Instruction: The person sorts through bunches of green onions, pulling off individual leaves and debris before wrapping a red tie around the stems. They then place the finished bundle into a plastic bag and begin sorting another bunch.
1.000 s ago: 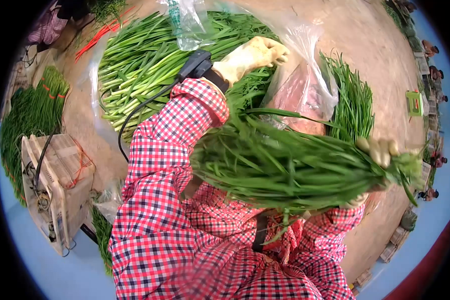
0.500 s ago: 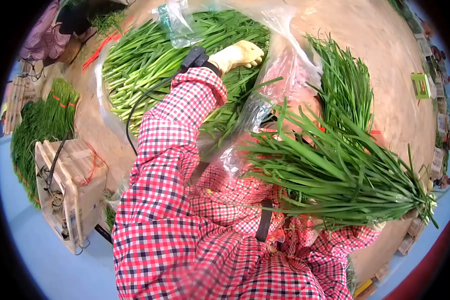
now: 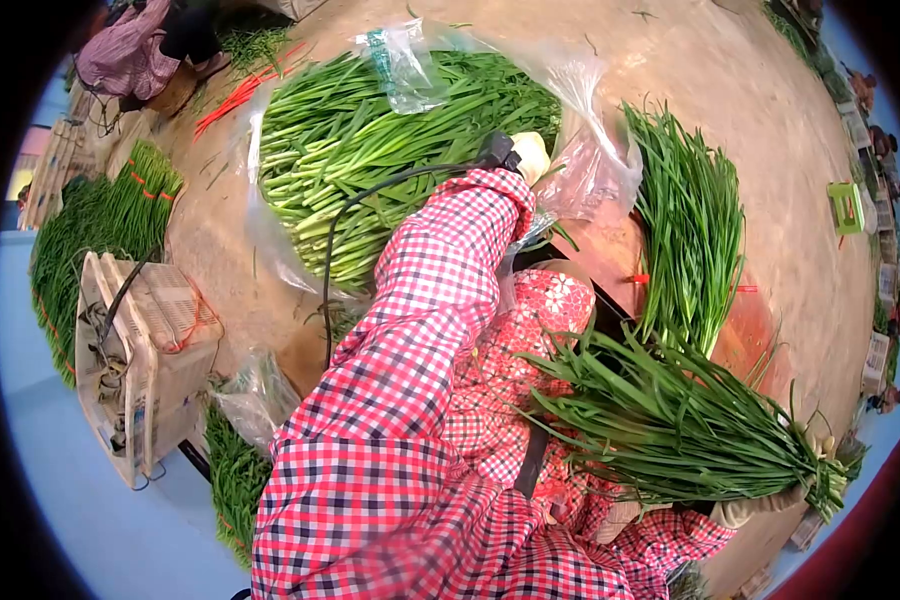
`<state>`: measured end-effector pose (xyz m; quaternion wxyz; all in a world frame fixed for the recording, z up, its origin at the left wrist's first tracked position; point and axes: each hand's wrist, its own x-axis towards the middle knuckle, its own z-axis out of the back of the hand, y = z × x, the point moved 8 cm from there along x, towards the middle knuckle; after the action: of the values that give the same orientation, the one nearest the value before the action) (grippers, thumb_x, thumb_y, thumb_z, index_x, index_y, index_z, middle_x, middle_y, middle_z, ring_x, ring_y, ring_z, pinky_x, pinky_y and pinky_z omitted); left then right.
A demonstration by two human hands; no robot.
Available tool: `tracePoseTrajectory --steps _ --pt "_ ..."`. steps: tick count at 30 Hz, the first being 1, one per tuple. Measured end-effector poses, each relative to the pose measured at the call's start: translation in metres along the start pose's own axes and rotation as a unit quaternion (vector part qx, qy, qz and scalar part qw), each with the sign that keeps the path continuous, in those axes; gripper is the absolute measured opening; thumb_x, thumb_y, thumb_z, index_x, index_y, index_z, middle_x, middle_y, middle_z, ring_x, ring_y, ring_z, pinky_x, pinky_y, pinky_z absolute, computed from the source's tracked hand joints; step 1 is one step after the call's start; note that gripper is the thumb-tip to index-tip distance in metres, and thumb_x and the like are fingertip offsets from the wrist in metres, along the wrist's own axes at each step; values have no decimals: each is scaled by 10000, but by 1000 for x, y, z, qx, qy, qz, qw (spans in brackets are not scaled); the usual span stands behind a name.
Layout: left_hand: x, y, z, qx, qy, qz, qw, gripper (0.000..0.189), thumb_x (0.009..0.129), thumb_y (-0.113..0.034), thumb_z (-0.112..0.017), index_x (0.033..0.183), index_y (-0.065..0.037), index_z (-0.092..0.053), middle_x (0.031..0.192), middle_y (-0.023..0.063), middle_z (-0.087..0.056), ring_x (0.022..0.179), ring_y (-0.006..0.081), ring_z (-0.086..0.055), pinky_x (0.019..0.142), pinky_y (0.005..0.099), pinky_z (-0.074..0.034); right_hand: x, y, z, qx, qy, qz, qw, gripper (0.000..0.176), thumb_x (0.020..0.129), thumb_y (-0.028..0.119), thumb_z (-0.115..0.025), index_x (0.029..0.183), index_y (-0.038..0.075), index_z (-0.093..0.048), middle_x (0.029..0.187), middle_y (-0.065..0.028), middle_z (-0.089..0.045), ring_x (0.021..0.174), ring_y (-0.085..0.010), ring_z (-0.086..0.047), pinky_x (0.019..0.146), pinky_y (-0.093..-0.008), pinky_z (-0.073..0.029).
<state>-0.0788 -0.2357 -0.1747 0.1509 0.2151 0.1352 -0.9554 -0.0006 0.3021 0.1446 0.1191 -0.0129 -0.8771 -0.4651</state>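
My left hand (image 3: pixel 532 158), in a pale glove, is at the right edge of a big heap of garlic chives (image 3: pixel 400 130) on a clear plastic bag (image 3: pixel 270 235). Its fingers are hidden, beside the bag's bunched plastic. At lower right, my gloved right hand (image 3: pixel 823 447) is closed round the stem end of a loose bunch of garlic chives (image 3: pixel 680 425), whose leaves spread leftward over my lap. Another bunch of garlic chives (image 3: pixel 685 225) lies between them on a reddish board (image 3: pixel 605 250), with a red tie (image 3: pixel 638 279) by it.
A plastic crate (image 3: pixel 150 360) stands at left near tied bundles of greens (image 3: pixel 110 225). Red strips (image 3: pixel 240 100) lie on the floor by a seated person (image 3: pixel 135 55). A small green stool (image 3: pixel 846 208) is at far right. A cable runs along my left arm.
My left hand has moved right and slightly down, and the plastic no longer covers my knee. The bunch in my right hand is lower, uncovering more of the board.
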Motion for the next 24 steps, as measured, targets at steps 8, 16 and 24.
tracePoseTrajectory --steps 8,16,24 --pt "33 -1 -29 100 10 -39 994 350 897 -396 -577 952 -95 -745 991 152 -715 954 330 -681 826 422 -533 -6 -27 -27 -5 -30 -49 998 631 853 211 -645 1407 100 -365 1068 -61 -547 1097 -284 -539 1033 -532 -423" --pt "28 4 -8 -152 -78 2 985 299 899 -319 -579 899 -78 -756 956 175 -709 893 331 -682 775 409 -535 -2 -46 -52 48 10 -106 993 547 828 124 -679 1295 119 -396 1072 -70 -508 1066 -233 -534 995 -461 -469" --pt "43 33 -77 -544 26 210 812 344 963 -295 -461 1144 -90 -669 1124 180 -677 943 313 -670 807 393 -524 -10 -46 -26 25 -53 -93 994 638 824 200 -678 1382 130 -377 1136 -79 -531 1078 -250 -544 1036 -515 -430"
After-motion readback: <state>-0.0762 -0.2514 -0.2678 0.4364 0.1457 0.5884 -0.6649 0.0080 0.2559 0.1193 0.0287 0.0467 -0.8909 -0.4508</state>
